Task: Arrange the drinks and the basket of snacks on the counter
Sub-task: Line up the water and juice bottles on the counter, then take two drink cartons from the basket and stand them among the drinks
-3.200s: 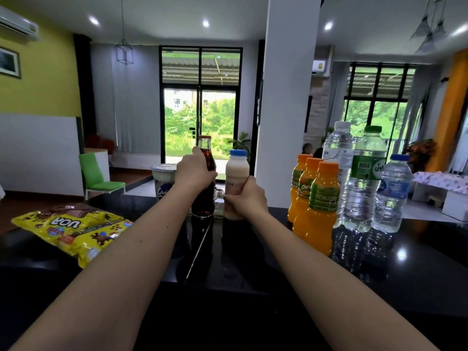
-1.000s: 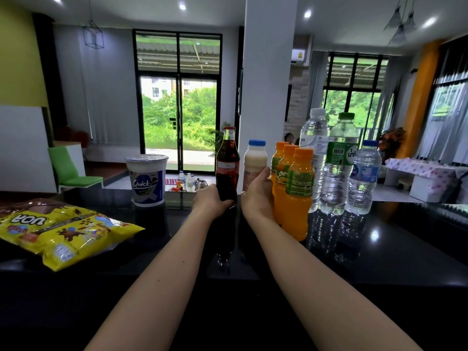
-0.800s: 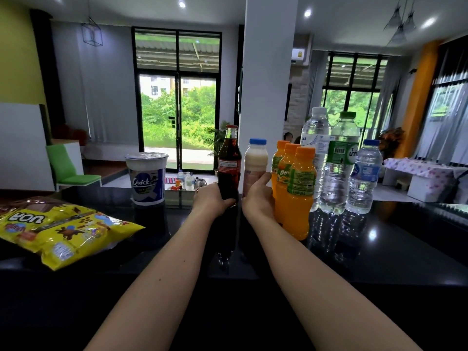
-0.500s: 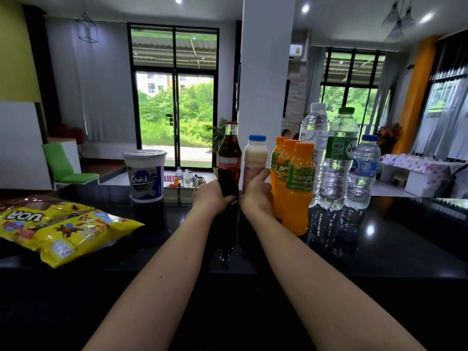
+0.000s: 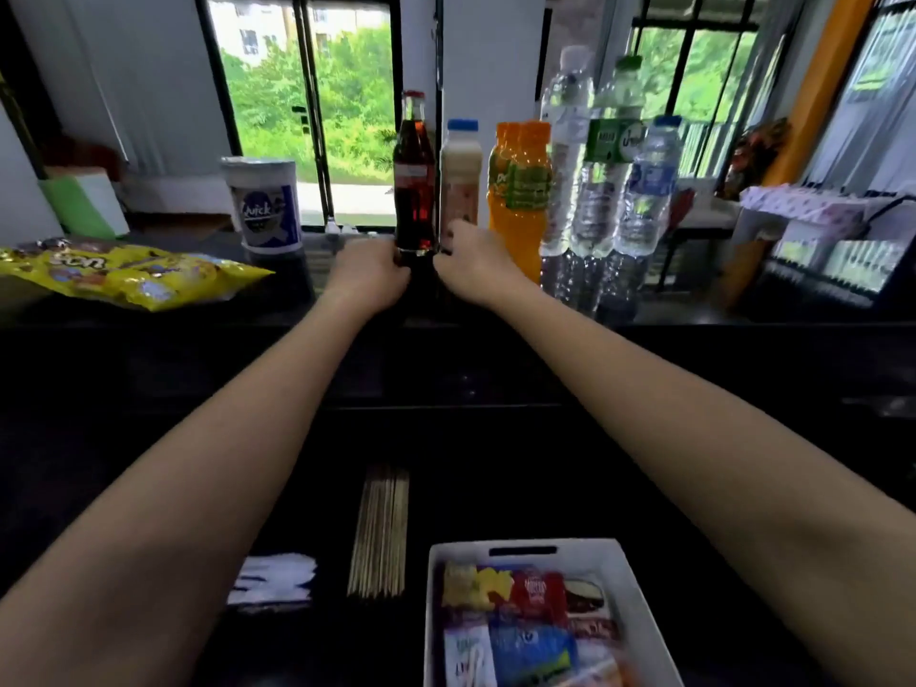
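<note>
- Glass cola bottle (image 5: 415, 190) stands upright, neck up, just left of the smooth white milk bottle (image 5: 461, 176).
- Our left hand (image 5: 369, 275) and right hand (image 5: 478, 270) curl at their bases; whether they grip, we cannot tell.

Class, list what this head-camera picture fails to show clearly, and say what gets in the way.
Head view.
Milk bottle: bottom hidden behind the right hand.
Left hand at the cola bottle: blurred, grip unclear.
White basket: near end cut off by lower edge.
Snack packets inside: labels blurred.

Backlit, dim foreground, blurred, edges seemingly warped.
</note>
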Action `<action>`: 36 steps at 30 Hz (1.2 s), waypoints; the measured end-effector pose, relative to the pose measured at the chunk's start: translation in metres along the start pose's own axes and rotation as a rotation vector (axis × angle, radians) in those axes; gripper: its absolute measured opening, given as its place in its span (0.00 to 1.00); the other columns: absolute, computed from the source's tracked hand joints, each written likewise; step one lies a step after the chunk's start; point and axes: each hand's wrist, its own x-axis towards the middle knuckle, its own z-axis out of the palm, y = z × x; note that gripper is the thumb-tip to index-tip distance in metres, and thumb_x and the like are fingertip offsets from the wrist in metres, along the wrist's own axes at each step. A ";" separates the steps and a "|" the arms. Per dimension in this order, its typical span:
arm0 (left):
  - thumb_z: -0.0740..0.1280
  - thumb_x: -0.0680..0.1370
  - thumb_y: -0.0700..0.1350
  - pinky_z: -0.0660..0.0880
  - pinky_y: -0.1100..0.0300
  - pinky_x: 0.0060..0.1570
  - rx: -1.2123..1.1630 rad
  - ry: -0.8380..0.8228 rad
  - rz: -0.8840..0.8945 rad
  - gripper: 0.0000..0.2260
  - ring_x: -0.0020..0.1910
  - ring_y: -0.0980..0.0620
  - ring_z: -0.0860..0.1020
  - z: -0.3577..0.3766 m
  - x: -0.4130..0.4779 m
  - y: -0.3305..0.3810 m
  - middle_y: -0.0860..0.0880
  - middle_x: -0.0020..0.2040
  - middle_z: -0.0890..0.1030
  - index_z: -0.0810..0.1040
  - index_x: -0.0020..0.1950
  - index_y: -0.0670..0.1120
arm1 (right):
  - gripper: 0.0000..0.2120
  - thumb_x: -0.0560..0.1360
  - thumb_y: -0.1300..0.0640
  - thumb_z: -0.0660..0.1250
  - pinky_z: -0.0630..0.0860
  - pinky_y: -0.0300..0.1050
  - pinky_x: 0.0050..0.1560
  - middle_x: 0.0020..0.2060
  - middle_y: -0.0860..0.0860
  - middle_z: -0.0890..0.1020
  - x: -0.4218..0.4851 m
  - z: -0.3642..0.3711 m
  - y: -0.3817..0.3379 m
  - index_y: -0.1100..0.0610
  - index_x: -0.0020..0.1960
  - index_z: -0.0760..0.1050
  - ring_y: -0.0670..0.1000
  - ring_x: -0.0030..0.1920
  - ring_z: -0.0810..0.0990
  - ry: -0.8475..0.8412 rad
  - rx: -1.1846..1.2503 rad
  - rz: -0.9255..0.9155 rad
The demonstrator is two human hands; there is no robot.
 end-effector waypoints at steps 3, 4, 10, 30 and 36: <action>0.62 0.78 0.45 0.72 0.53 0.57 -0.084 0.133 0.032 0.14 0.60 0.42 0.77 -0.014 -0.043 0.014 0.41 0.59 0.80 0.80 0.60 0.44 | 0.13 0.77 0.57 0.60 0.75 0.47 0.53 0.53 0.56 0.82 -0.045 -0.009 0.013 0.60 0.58 0.78 0.56 0.55 0.79 0.053 -0.052 -0.151; 0.61 0.77 0.44 0.71 0.54 0.58 -0.129 0.177 0.040 0.14 0.60 0.43 0.77 -0.016 -0.058 0.019 0.42 0.59 0.81 0.79 0.60 0.44 | 0.14 0.77 0.57 0.60 0.75 0.48 0.56 0.54 0.55 0.82 -0.059 -0.009 0.020 0.59 0.59 0.79 0.56 0.56 0.79 0.087 -0.055 -0.192; 0.61 0.75 0.39 0.69 0.61 0.58 -0.300 0.383 0.251 0.14 0.55 0.47 0.77 0.016 -0.164 0.035 0.45 0.55 0.80 0.78 0.59 0.42 | 0.13 0.75 0.62 0.63 0.59 0.35 0.68 0.61 0.55 0.79 -0.156 0.004 0.071 0.61 0.59 0.78 0.55 0.70 0.70 0.310 0.010 -0.354; 0.58 0.79 0.60 0.70 0.51 0.61 0.197 -0.740 0.086 0.26 0.66 0.46 0.72 0.158 -0.329 0.011 0.46 0.69 0.72 0.62 0.73 0.49 | 0.25 0.70 0.50 0.73 0.74 0.46 0.55 0.60 0.54 0.77 -0.304 0.102 0.203 0.54 0.64 0.70 0.54 0.58 0.77 -0.964 -0.471 0.191; 0.51 0.77 0.66 0.69 0.51 0.59 0.429 -0.715 0.039 0.30 0.61 0.45 0.76 0.166 -0.324 0.033 0.45 0.64 0.75 0.66 0.70 0.47 | 0.33 0.69 0.53 0.75 0.71 0.48 0.58 0.64 0.55 0.74 -0.300 0.107 0.205 0.55 0.68 0.62 0.55 0.61 0.75 -1.024 -0.479 0.190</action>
